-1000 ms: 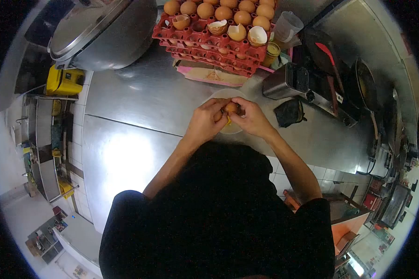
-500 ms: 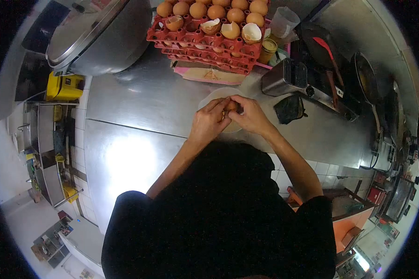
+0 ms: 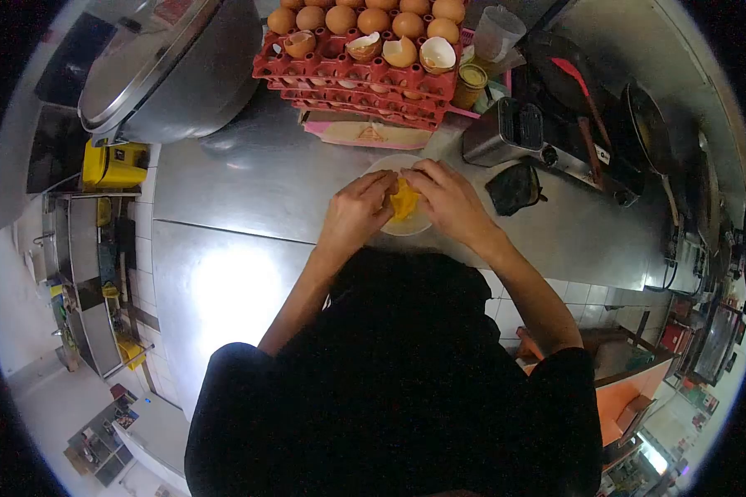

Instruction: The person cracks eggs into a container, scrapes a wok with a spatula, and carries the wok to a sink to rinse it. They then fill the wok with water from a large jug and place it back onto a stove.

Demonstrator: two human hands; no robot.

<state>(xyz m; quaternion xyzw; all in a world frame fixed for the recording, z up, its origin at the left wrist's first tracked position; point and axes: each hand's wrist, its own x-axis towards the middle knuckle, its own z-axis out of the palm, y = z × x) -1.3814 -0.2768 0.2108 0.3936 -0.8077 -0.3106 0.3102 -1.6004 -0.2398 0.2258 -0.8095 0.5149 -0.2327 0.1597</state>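
My left hand [image 3: 361, 207] and my right hand [image 3: 449, 199] are over a round, pale bowl [image 3: 404, 160], fingers curled and fingertips close together. Between them, bright yellow egg [image 3: 403, 203] shows in the bowl. Each hand is closed around a part of the split eggshell, mostly hidden by the fingers. Just beyond the bowl stands a stack of red egg trays [image 3: 331, 70]. Whole brown eggs [image 3: 341, 20] fill its back rows, and several broken shells [image 3: 399, 52] sit along the front row.
A large metal pot [image 3: 174, 83] stands at the left back. To the right are a metal box-shaped appliance [image 3: 493, 139], a black cloth-like item [image 3: 514, 189], a red spatula [image 3: 574, 74] and pans [image 3: 646, 124]. A jar [image 3: 471, 83] and clear jug [image 3: 499, 33] are beside the trays.
The brown egg between my hands has been broken open. My hands have moved slightly apart, and yellow egg now shows in the bowl below. The camera view has shifted a little.
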